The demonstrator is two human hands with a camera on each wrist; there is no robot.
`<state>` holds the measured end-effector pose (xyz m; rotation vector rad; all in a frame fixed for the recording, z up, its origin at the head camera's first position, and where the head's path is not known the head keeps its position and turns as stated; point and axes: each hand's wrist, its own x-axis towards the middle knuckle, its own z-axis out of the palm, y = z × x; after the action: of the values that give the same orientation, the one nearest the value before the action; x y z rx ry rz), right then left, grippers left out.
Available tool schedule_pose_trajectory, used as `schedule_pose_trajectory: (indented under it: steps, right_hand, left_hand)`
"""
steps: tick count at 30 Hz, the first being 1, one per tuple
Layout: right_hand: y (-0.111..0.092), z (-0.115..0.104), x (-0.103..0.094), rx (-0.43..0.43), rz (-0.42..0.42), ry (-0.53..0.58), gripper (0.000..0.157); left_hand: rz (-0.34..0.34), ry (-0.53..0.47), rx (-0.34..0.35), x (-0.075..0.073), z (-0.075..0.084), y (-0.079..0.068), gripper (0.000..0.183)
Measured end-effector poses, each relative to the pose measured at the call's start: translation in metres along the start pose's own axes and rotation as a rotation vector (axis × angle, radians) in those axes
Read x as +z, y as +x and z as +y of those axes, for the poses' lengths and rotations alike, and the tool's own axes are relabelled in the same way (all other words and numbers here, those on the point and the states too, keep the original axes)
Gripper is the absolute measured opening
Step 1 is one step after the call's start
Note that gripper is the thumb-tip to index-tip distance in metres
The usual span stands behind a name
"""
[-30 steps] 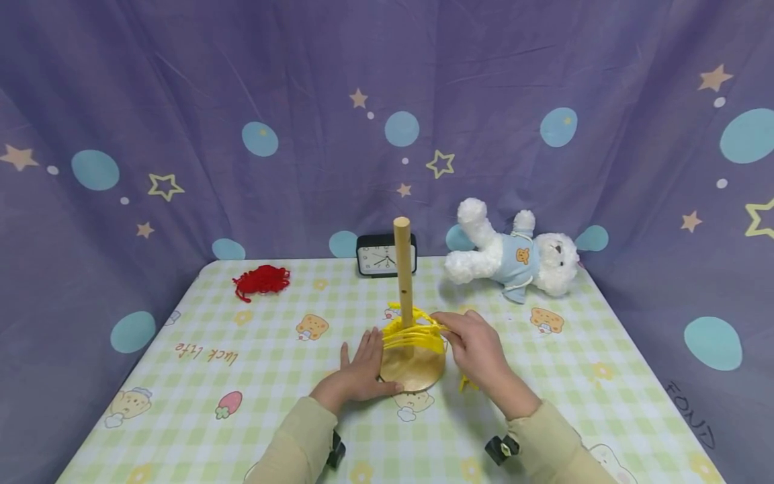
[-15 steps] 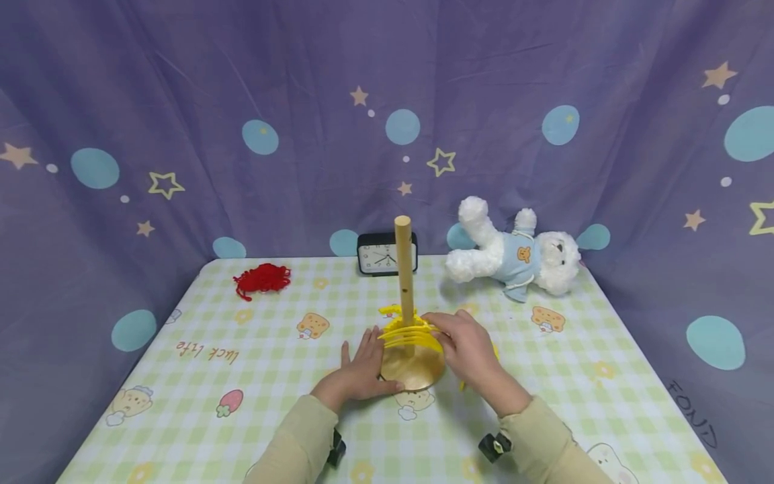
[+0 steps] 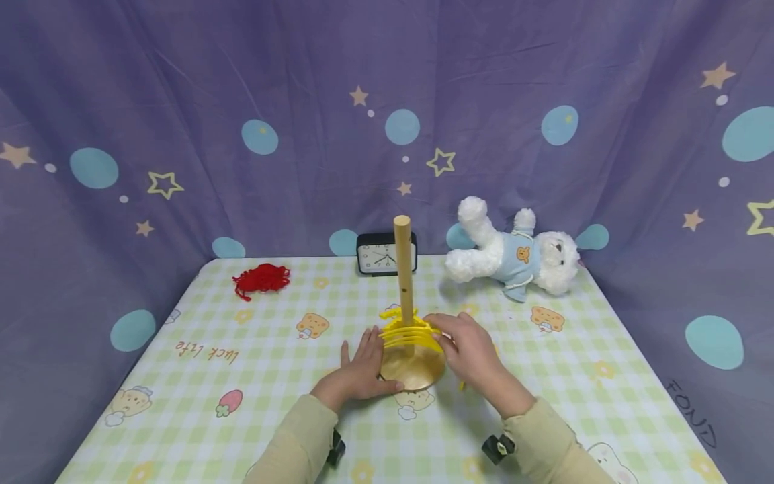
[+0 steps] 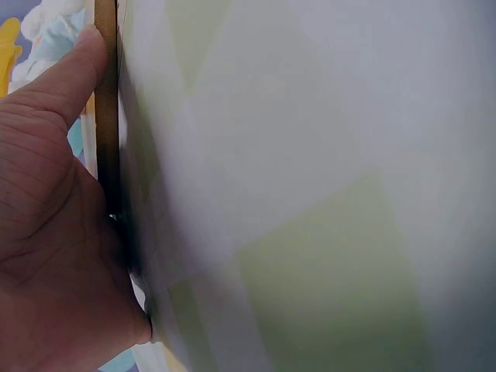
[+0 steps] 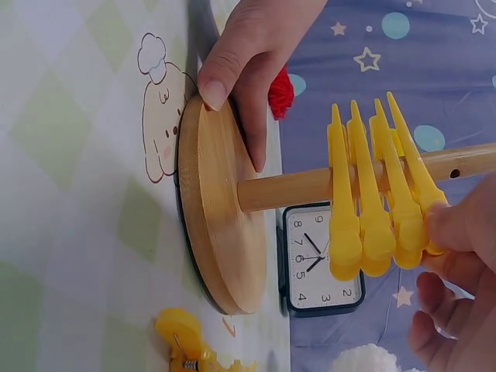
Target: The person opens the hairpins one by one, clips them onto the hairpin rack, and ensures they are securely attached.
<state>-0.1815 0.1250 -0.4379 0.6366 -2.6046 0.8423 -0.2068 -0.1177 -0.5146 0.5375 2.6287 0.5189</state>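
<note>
A wooden stand has a round base [image 3: 414, 370] and an upright pole [image 3: 403, 269]. Spread across the base's left side, my left hand [image 3: 361, 373] rests with straight fingers and its thumb [image 4: 66, 77] along the near edge. Several yellow plastic alligator clips [image 5: 364, 225] sit one above another on the lower pole, their pointed tips to the left. My right hand [image 3: 470, 346] pinches the rounded end of the topmost yellow clip [image 5: 415, 167], whose tip reaches across the pole. Another yellow clip [image 5: 182, 333], with a metal spring showing, lies on the table beside the base.
Behind the pole stands a black-framed clock [image 3: 375, 259]. A white teddy bear [image 3: 514, 252] in a blue top lies at the back right, and a heap of red yarn [image 3: 263, 279] at the back left. A checked cloth [image 3: 272, 410] covers the table; a purple curtain [image 3: 314, 87] hangs around it.
My right hand has moved a little left toward the pole, bringing the topmost clip's tip lower and farther left across it. My left hand stays on the base.
</note>
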Motion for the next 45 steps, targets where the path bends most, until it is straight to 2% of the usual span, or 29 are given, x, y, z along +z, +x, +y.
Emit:
schedule_pose_trajectory:
  steps: [7, 12, 19, 24, 32, 35, 41, 45]
  right_hand:
    - [-0.001, 0.004, -0.001, 0.015, -0.049, 0.055, 0.033]
    - [-0.004, 0.005, -0.001, -0.004, -0.063, 0.117, 0.035]
    - [-0.012, 0.006, -0.005, 0.0, -0.049, 0.137, 0.049]
    - [-0.019, 0.011, -0.016, 0.054, -0.036, 0.152, 0.049]
    - [-0.037, 0.031, -0.032, 0.154, -0.042, 0.106, 0.042]
    - [-0.044, 0.037, -0.034, 0.215, -0.057, 0.089, 0.041]
    - [-0.058, 0.047, -0.035, 0.353, -0.13, 0.142, 0.041]
    - [-0.066, 0.053, -0.035, 0.402, -0.14, 0.127, 0.041]
  left_hand:
    - [-0.007, 0.001, -0.001, -0.009, 0.007, -0.007, 0.111]
    - [-0.013, -0.025, 0.002, -0.016, 0.015, -0.014, 0.11]
    - [-0.001, -0.021, -0.001, -0.007, 0.009, -0.009, 0.112]
    - [0.01, -0.013, -0.002, -0.002, 0.003, -0.004, 0.112]
    - [-0.007, -0.006, 0.001, -0.011, 0.011, -0.01, 0.112]
    - [-0.011, -0.005, -0.008, -0.008, 0.009, -0.008, 0.113]
    - [-0.001, -0.01, -0.023, -0.005, 0.007, -0.005, 0.113]
    - [-0.002, -0.007, -0.027, -0.006, 0.008, -0.005, 0.112]
